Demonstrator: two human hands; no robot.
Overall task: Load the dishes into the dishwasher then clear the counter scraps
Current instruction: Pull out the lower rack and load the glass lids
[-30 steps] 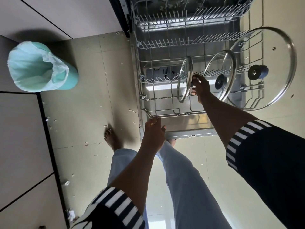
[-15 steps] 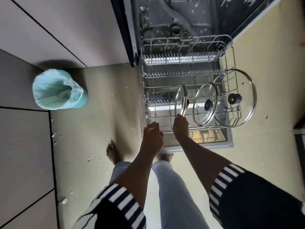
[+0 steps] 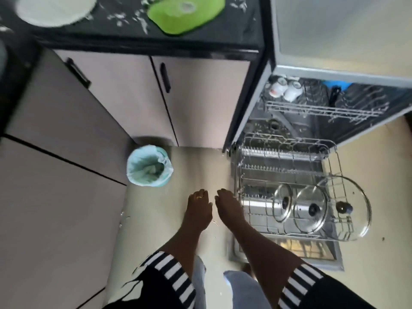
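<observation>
The pulled-out rack (image 3: pixel 285 152) on my right is bright metal wire. In it, the small lid (image 3: pixel 281 211), middle lid (image 3: pixel 304 219) and big lid (image 3: pixel 356 224) are clear glass with polished metal rims. The bin (image 3: pixel 131 169), far left on the smooth, shiny floor (image 3: pixel 194 166), has a thin, crinkled plastic liner. The counter (image 3: pixel 227 36) looks dark and glossy, the cupboard doors (image 3: pixel 200 103) matt. My sleeves (image 3: pixel 171 277) are striped cloth.
</observation>
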